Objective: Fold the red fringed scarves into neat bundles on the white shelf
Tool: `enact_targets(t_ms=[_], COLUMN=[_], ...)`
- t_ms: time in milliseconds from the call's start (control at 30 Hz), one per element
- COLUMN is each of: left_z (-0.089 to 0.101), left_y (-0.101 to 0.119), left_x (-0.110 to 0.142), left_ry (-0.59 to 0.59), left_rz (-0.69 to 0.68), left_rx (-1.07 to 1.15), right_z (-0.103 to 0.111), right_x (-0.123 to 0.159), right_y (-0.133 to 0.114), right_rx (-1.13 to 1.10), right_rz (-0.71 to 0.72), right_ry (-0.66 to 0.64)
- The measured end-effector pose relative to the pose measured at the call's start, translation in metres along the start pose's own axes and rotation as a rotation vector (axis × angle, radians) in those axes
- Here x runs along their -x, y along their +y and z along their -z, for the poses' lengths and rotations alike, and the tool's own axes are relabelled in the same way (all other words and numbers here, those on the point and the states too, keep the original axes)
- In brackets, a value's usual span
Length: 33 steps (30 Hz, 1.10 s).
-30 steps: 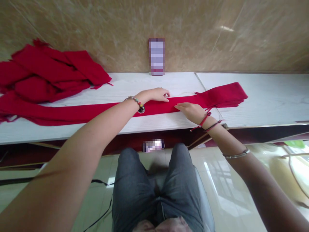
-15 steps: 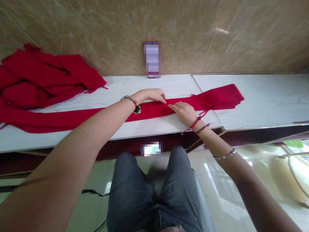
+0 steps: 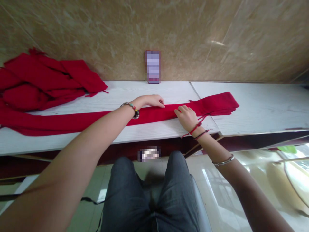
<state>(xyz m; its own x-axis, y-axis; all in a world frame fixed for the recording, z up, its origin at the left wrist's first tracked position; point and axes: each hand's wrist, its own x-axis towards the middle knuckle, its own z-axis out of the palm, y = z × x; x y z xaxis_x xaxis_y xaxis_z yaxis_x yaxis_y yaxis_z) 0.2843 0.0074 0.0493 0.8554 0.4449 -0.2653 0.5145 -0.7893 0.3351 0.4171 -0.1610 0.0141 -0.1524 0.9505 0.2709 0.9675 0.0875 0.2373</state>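
Observation:
A long strip of red scarf (image 3: 154, 114), fringed with tassels at its right end, lies lengthwise over the white tabletop. My left hand (image 3: 154, 100) rests at its far edge, fingers bent down onto the cloth with the tips partly hidden. To the right, my right hand (image 3: 187, 117) is at the near edge, its fingers curled over the fabric. Just beyond it, the scarf's right part is stacked in several layers. On the left, the strip runs beside a loose heap of red scarves (image 3: 50, 82).
A phone (image 3: 153, 67) with a blurred screen leans against the brown marble wall (image 3: 108, 29). The white tabletop (image 3: 260, 106) has a seam right of the middle. Below its front edge, another blurred device (image 3: 149, 154) shows above my knees.
My right hand's fingers, stretched out before, are now curled on the scarf, and the hand sits slightly farther from my left. My left hand stays near the same place. The camera view has tilted slightly.

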Motion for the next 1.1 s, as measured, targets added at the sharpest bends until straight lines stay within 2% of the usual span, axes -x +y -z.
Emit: enact_targets(t_ms=[200,400,567,700,800,900,1100], left_z=[-0.004,-0.006,-0.008,-0.005,0.008,0.033,0.091], left_y=[0.02,0.041,0.046,0.045,0.048,0.062,0.12], left_x=[-0.021,-0.043,-0.052,-0.051,-0.051,-0.057,-0.081], left_ry=[0.036,0.047,0.067,0.066,0.135,0.183,0.196], left_rz=[-0.031,-0.055,-0.045,-0.054,-0.073,-0.111,-0.229], left_rx=[0.009,0.033,0.133,0.302,0.468,0.559,0.464], right_z=[-0.001,-0.003,-0.005,-0.002,0.009,0.032,0.085], right_x=[0.016,0.025,0.027,0.026,0.019,0.007,-0.004], right_y=[0.023,0.033,0.034,0.038,0.047,0.063,0.115], right_rx=[0.081,0.107,0.104,0.081,0.071,0.103,0.189], right_rz=[-0.04,0.006,0.055,0.079,0.032,-0.066,-0.135], right_ry=[-0.006,0.063,0.098,0.152,0.217,0.271,0.231])
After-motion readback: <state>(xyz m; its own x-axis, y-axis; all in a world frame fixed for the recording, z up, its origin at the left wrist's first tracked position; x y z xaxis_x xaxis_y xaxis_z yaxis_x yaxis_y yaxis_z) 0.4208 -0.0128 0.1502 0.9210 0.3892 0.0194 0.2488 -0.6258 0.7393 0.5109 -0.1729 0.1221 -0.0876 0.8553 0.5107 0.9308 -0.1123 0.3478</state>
